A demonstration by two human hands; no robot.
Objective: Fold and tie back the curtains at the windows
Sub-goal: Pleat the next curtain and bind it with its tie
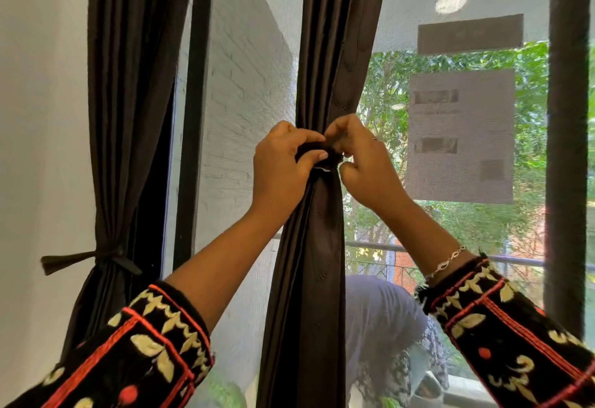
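At the window, both hands (280,162) (363,162) pinch what looks like a dark fabric tie (322,151) around the pleated curtain (309,246).

A tied curtain (119,150) hangs left of the gathered curtain (315,246) before the window screen (244,117).

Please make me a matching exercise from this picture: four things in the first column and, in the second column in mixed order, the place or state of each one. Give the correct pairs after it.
Column 1
1. left curtain
2. middle curtain
3. bracelet
4. paper sheet

Column 2
A. stuck on the window screen, at the right
B. already tied back, beside the wall
C. on the right wrist
D. gathered, with the left hand and right hand working at its tie

Pairs: 1-B, 2-D, 3-C, 4-A
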